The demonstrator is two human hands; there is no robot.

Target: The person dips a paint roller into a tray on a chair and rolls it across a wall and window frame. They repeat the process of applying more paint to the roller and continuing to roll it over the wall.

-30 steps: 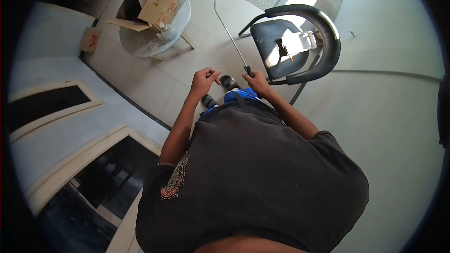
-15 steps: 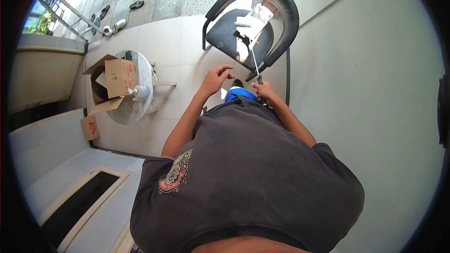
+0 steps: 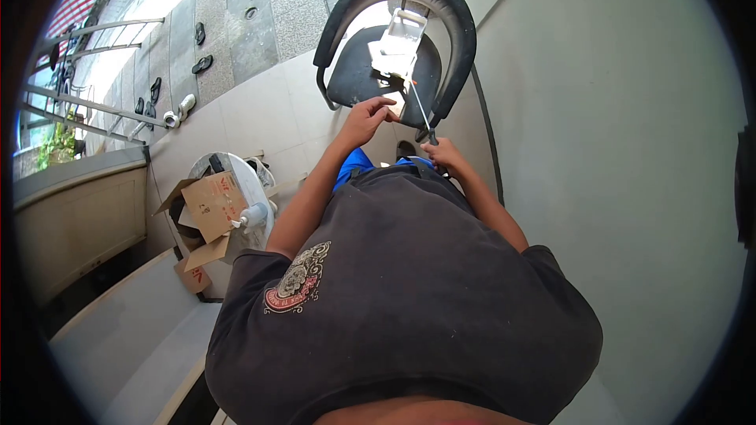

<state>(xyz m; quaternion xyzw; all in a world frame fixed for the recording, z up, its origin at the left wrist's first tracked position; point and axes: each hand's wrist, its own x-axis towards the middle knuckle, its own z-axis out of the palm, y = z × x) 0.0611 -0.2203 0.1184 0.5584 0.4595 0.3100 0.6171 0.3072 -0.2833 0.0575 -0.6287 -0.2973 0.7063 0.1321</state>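
Note:
A black chair with a curved armrest stands in front of me, its dark seat (image 3: pixel 344 79) bearing a white plastic part (image 3: pixel 402 42) and small pieces lit by the sun. My right hand (image 3: pixel 443 154) is closed around the dark handle of a screwdriver (image 3: pixel 423 106), whose long thin shaft points up toward the white part. At the seat's near edge is my left hand (image 3: pixel 366 123), with bent fingers somewhat apart and nothing visible in it. A pale flat piece (image 3: pixel 396 104) lies just beyond its fingertips; whether they touch is unclear.
On the left, a round table (image 3: pixel 250 177) bears an open cardboard box (image 3: pixel 214 205) and a pump bottle (image 3: pixel 250 216). Sandals (image 3: pixel 202 64) lie on the paving beyond the tiles. A metal railing (image 3: pixel 87 114) is at the far left, and a plain wall (image 3: pixel 614 149) on the right.
My view has turned, and the table and chair appear shifted. My left hand has moved to the chair's near edge. The screwdriver is still in my right hand.

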